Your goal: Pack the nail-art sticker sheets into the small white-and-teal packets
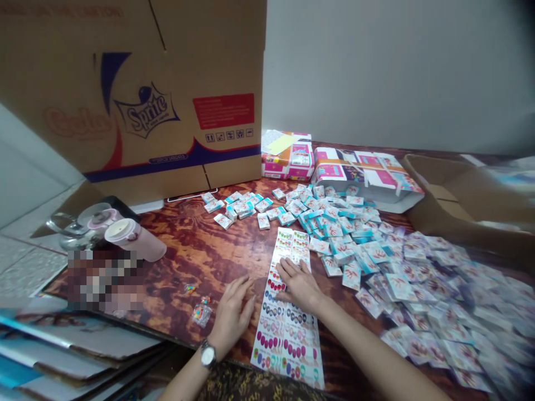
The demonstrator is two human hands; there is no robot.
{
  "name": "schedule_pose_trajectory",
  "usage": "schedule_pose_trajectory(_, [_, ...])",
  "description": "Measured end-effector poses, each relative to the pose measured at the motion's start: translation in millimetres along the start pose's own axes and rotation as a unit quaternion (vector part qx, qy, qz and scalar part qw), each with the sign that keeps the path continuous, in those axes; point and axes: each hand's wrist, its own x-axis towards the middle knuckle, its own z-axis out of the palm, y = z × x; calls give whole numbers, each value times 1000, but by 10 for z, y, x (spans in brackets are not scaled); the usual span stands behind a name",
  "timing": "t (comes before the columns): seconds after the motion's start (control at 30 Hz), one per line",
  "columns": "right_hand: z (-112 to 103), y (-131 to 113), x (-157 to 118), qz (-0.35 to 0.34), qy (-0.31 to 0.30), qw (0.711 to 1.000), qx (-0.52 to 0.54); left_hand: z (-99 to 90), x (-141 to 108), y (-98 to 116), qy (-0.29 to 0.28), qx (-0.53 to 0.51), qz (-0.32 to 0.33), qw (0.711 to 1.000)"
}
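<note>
Both the left hand point(231, 318) and right hand point(297, 285) lie flat, fingers spread, the right on a printed sheet point(288, 328). A slip could scatter the packets point(346, 250) beyond its fingertips point(288, 268).

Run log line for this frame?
right hand: flat on printed sticker sheet | left hand: on wood-grain table, beside sheet | loose packets: right

Long strip of printed sheets point(288, 345); white, with rows of pink, blue and green ovals; lies flat on the wood-grain table point(184, 262), running away from the person.
</note>
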Motion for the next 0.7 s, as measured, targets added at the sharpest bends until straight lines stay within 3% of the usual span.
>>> schedule_pose_trajectory(0.17, [-176,-97,-48,-9,32,999,41,8,87,70,-40,-21,15,999])
schedule_pose_trajectory(0.33, [-741,-160,-83,-98,4,964,249,-22,255,160,-60,-70,41,995])
schedule_pose_trajectory(0.47, [-1047,-169,-96,-86,103,941,310,-14,330,198,-64,-179,-20,981])
schedule_pose_trajectory(0.6, [-966,-304,-193,-138,160,941,263,20,335,203,-32,-333,-135,933])
schedule_pose_trajectory(0.7, [-815,-487,-299,-188,105,948,233,28,336,224,12,-486,-241,840])
